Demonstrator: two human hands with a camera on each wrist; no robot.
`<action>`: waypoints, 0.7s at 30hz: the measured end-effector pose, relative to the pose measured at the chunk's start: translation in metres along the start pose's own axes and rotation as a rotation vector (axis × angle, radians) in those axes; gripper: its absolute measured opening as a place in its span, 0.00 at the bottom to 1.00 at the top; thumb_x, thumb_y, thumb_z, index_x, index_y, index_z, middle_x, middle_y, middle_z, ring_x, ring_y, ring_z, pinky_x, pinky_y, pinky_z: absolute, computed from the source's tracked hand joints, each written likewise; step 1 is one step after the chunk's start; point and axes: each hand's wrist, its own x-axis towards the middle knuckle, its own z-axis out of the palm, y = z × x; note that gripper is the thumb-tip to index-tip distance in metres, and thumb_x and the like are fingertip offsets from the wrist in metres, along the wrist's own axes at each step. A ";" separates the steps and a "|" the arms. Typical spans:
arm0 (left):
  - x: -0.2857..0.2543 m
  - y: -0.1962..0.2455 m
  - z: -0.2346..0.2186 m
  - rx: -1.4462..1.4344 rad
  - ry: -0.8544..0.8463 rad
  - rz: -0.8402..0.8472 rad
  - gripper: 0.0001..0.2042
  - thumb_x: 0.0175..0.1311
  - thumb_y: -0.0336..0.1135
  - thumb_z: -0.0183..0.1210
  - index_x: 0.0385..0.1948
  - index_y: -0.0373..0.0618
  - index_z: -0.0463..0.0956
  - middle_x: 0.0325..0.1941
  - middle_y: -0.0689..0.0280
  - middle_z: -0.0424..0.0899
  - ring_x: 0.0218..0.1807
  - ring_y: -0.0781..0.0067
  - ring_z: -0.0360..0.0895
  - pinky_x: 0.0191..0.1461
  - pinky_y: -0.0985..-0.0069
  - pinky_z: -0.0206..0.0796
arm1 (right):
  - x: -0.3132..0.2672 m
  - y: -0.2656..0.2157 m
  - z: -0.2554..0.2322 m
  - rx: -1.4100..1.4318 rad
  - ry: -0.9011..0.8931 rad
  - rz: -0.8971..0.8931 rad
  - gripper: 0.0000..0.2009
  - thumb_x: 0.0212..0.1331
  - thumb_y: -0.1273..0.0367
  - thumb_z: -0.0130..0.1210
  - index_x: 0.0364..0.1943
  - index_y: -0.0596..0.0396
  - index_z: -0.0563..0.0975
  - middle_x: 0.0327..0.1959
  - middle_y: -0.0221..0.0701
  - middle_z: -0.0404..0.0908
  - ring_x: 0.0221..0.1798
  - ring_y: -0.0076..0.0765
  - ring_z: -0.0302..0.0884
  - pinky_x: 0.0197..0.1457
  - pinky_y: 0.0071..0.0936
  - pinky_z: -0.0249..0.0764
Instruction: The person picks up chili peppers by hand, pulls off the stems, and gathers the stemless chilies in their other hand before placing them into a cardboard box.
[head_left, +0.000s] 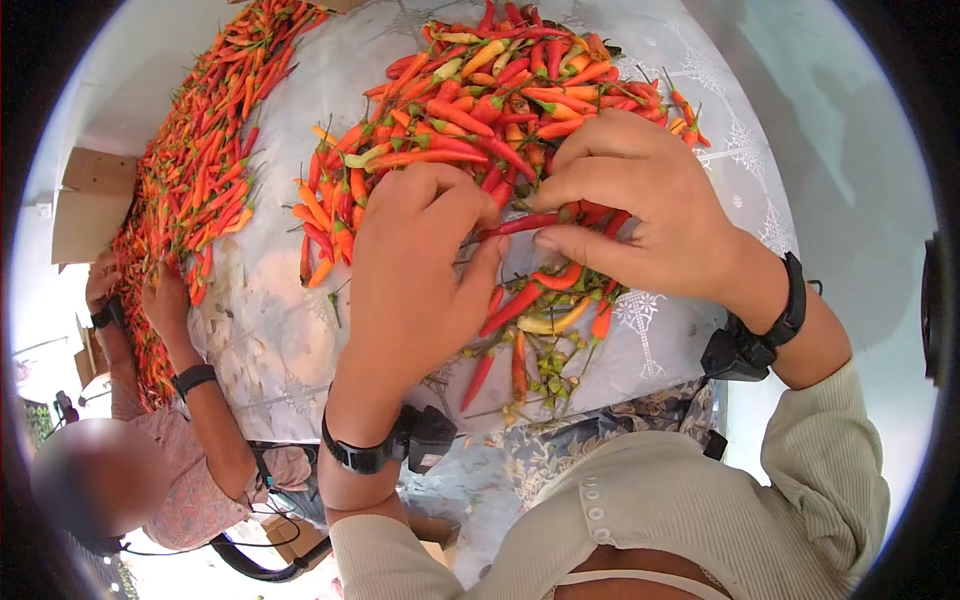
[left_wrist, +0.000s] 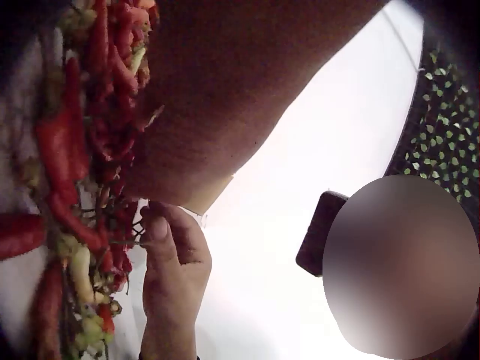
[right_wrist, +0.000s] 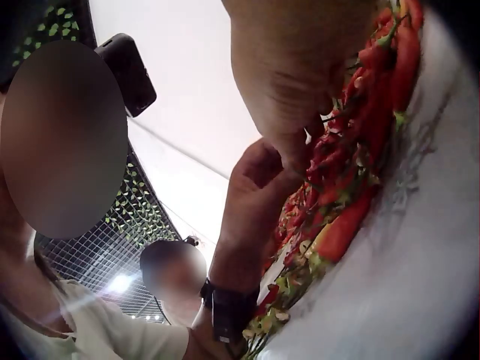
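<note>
A red chili pepper (head_left: 524, 224) spans the gap between the two hands in the head view. My left hand (head_left: 415, 265) pinches its left end between thumb and curled fingers. My right hand (head_left: 645, 195) has thumb and forefinger bent around its other end, and more red chilies show beneath that palm. Behind both hands rises a heap of red, orange and yellow chilies (head_left: 500, 100). In the right wrist view, the right hand (right_wrist: 300, 82) and left hand (right_wrist: 259, 187) meet beside the chilies.
Green stems (head_left: 555, 375) and a few loose chilies lie at the near table edge. A larger chili heap (head_left: 210, 140) covers the left side, where another person's hand (head_left: 168, 300) works. A cardboard box (head_left: 95, 205) stands behind it. The patterned cloth (head_left: 650, 345) covers the table.
</note>
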 end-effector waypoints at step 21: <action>0.001 0.005 0.009 -0.454 0.167 -0.137 0.05 0.55 0.27 0.64 0.32 0.40 0.78 0.29 0.65 0.78 0.29 0.74 0.74 0.34 0.78 0.67 | 0.001 -0.001 0.001 -0.043 0.074 -0.033 0.10 0.48 0.69 0.63 0.37 0.51 0.78 0.30 0.31 0.79 0.35 0.42 0.75 0.40 0.37 0.70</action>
